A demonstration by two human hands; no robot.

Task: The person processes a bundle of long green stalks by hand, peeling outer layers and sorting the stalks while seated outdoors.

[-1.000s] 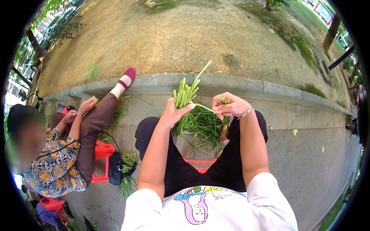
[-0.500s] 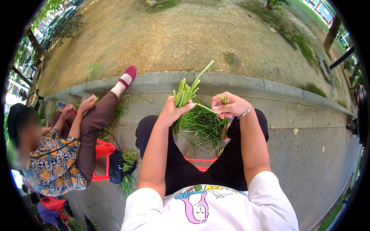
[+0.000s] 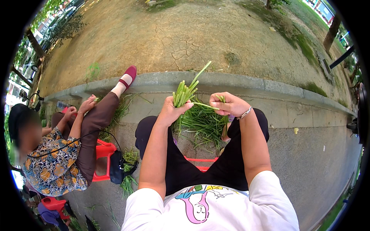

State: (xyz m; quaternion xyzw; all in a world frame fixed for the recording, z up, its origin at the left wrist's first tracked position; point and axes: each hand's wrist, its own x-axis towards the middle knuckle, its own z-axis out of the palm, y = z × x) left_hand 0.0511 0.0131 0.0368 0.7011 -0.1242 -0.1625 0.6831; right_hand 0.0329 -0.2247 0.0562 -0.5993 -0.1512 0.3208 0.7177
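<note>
My left hand (image 3: pixel 173 109) is closed round a bunch of pale-green stalks (image 3: pixel 185 93), their cut-looking ends pointing up and away from me. One longer stalk (image 3: pixel 202 73) sticks out beyond the rest. Another thin stalk (image 3: pixel 203 105) bridges the gap to my right hand (image 3: pixel 229 104), which pinches it between thumb and fingers. Short green pieces (image 3: pixel 221 98) also poke out of the right hand. Below both hands, between my knees, lies a heap of long grassy greens (image 3: pixel 206 125). The exact kind of plant is unclear.
To the left a person (image 3: pixel 54 161) sits on a red plastic stool (image 3: pixel 102 158), hands near their lap. A black bag (image 3: pixel 116 167) hangs beside it, with loose greens (image 3: pixel 129 156) on the pavement. A concrete kerb (image 3: pixel 246 82) runs across ahead, bordering cracked bare soil (image 3: pixel 185 42).
The stalk between my hands has shifted slightly, and my right hand has moved a little to the left. My left hand still grips the bunch. The person at left has lowered a hand slightly.
</note>
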